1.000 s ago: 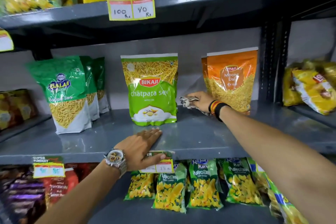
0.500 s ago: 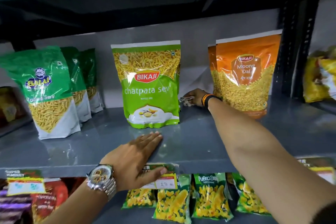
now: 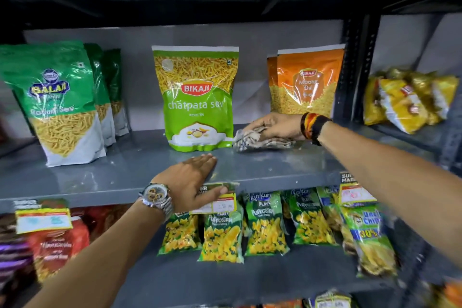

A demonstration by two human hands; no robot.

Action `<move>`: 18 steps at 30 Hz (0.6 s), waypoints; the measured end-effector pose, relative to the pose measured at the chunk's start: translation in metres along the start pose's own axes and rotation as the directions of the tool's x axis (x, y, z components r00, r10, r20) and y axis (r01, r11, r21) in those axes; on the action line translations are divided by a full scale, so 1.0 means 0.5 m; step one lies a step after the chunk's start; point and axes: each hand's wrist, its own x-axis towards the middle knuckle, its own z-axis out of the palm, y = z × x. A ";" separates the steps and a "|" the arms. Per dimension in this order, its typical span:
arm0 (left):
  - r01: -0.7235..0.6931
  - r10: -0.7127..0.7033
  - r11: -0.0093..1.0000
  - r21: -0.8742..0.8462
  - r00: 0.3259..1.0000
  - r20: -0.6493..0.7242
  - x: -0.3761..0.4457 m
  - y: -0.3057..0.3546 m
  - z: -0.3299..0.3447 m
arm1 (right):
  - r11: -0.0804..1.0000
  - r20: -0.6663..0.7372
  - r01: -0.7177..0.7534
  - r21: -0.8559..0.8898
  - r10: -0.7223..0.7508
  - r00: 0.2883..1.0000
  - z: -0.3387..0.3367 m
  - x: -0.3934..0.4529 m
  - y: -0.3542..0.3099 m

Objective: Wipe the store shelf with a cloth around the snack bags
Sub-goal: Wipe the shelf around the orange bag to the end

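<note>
Cloth (image 3: pixel 260 139) under right hand (image 3: pixel 277 125), between green bag (image 3: pixel 197 100), orange bag (image 3: pixel 306 82)

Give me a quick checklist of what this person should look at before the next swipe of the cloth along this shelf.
1. Cloth under right hand, flat on the shelf: ok.
2. Left hand braced on the shelf's front edge, clear of the cloth: ok.
3. Green Bikaji bag upright: ok, but the cloth is right beside its lower corner, so a leftward swipe may nudge it.
4. Orange Moong Dal bag upright behind the right hand: ok.
5. Shelf behind the bags clean: cannot tell, hidden.
</note>
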 end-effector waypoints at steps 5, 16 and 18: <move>0.001 -0.001 1.000 -0.010 1.000 0.011 -0.001 -0.003 0.000 | 0.989 -0.277 -0.146 -0.019 0.136 0.951 0.013 0.022 0.033; -0.017 0.016 1.000 -0.018 1.000 -0.009 -0.007 -0.003 -0.003 | 0.988 0.004 -0.047 0.147 0.047 0.999 0.128 -0.222 -0.109; -0.014 0.014 0.999 -0.028 1.000 -0.008 -0.010 0.000 -0.005 | 0.973 -0.082 -0.039 0.226 0.059 0.995 0.094 -0.253 -0.102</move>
